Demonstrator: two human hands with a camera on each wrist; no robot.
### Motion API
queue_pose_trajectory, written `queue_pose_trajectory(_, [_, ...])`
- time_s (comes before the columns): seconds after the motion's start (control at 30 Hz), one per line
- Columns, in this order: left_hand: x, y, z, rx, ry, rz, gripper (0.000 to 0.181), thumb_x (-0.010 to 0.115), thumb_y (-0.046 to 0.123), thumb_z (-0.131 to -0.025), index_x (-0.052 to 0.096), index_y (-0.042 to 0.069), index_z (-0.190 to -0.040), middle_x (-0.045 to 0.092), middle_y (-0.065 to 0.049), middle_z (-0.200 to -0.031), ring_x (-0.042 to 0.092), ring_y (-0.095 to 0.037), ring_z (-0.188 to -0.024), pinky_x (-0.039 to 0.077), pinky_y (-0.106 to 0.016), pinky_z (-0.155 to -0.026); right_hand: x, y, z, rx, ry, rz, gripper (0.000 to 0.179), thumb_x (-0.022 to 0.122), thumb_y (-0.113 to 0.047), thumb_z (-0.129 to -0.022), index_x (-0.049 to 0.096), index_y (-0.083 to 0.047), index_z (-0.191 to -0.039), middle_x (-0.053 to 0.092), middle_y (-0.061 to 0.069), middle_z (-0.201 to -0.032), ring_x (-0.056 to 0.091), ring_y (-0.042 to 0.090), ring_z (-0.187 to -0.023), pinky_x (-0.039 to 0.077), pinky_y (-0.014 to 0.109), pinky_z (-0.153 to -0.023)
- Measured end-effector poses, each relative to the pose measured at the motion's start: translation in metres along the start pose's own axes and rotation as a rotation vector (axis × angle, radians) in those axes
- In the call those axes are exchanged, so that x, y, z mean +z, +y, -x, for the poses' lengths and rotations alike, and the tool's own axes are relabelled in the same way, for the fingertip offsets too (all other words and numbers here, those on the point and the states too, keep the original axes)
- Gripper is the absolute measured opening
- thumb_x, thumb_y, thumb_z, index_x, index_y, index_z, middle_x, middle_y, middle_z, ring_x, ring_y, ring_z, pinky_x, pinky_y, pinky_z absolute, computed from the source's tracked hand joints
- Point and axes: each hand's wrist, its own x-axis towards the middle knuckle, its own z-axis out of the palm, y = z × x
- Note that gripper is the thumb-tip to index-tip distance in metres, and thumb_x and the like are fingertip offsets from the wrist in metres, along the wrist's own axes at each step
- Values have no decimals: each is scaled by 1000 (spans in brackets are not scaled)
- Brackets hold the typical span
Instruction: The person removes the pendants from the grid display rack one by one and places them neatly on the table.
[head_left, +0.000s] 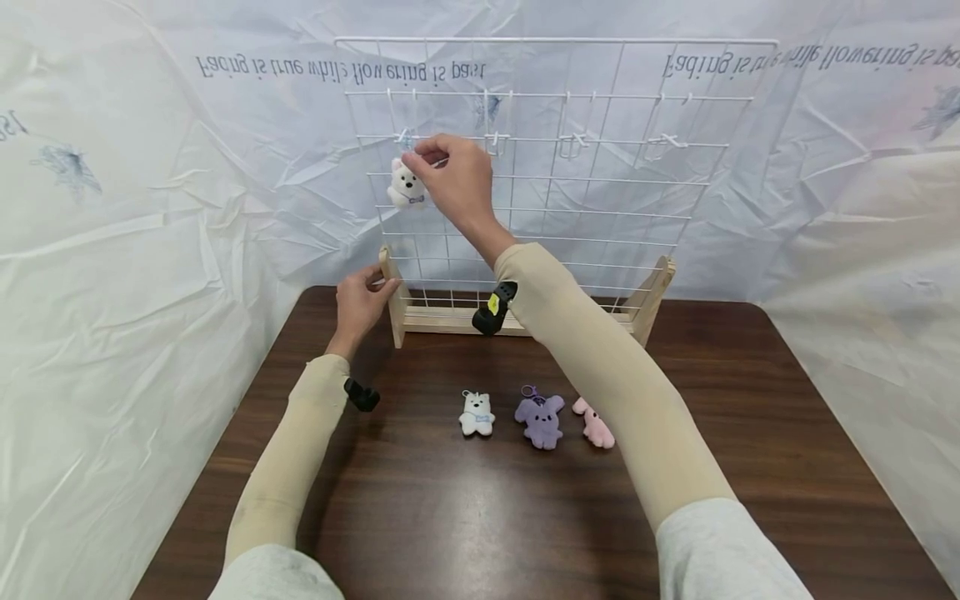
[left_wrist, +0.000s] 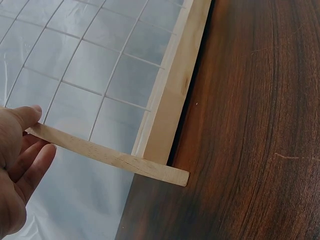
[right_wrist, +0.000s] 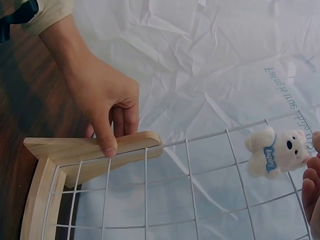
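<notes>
My right hand (head_left: pixel 459 179) is raised at the upper left of the white wire grid rack (head_left: pixel 555 177). Its thumb and fingertips pinch the top of a white plush bear keychain (head_left: pixel 407 185), just below a hook (head_left: pixel 403 136); the bear hangs upright in front of the grid, wearing a blue bow. Only the edge of these fingers shows in the right wrist view, beside the bear's head (right_wrist: pixel 290 147). My left hand (head_left: pixel 360 304) grips the rack's left wooden upright (left_wrist: pixel 110 156), thumb on one side and fingers on the other.
On the dark wooden table (head_left: pixel 420 517) lie a second white bear keychain (head_left: pixel 477 415), a purple plush keychain (head_left: pixel 542 423) and a pink plush (head_left: pixel 596 425), partly behind my right sleeve. More hooks (head_left: pixel 573 142) line the grid. White printed sheeting (head_left: pixel 150 208) surrounds the table.
</notes>
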Motion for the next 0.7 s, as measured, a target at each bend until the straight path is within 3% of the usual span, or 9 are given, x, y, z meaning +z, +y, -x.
queue_pose_trajectory(0.23, [-1,0,1,-1,0,-7,41,75,19,-95,68,0,-131,71,-23,-122,74,-36,-103,62,-49,-85,2,-4,-4,19,3,46,25,77,-36,-93,80,-13,-103,77,-1,-93,68,8,-88,49,19,-70])
queue_pose_trajectory(0.7, [0,-1,0,11,4,-10,41,75,18,-95,68,0,-131,71,-23,-122,74,-37,-103,61,-51,-85,9,-13,-6,63,45,107,17,74,-33,-95,79,-17,-91,75,-6,-85,65,4,-78,48,20,-73])
